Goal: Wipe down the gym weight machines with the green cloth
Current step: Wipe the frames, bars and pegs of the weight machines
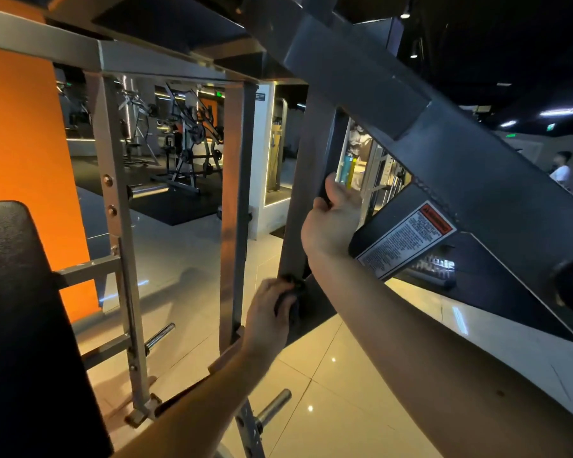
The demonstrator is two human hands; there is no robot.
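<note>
Curling round a bunched cloth, my left hand presses it against the lower part of a dark upright post on the weight machine. The cloth looks almost black in this dim light, and only a small wad of it shows past my knuckles. Higher on the same post my right hand grasps the edge, with the fingers wrapped behind the metal and mostly hidden and the thumb pointing up along the front. Both my forearms reach in from below, the right one crossing above the left. Just beside my right wrist a white warning label with a red header sits on a slanted dark plate. Above it a broad grey diagonal beam runs from the top of the post down to the right. To the left of my left hand stands a silver frame upright, and a bare steel peg juts out near the glossy tiled floor. A black pad fills the near left, with an orange wall behind it. Through the frame I see other machines well off, and a person in a white top stands far to the right.
</note>
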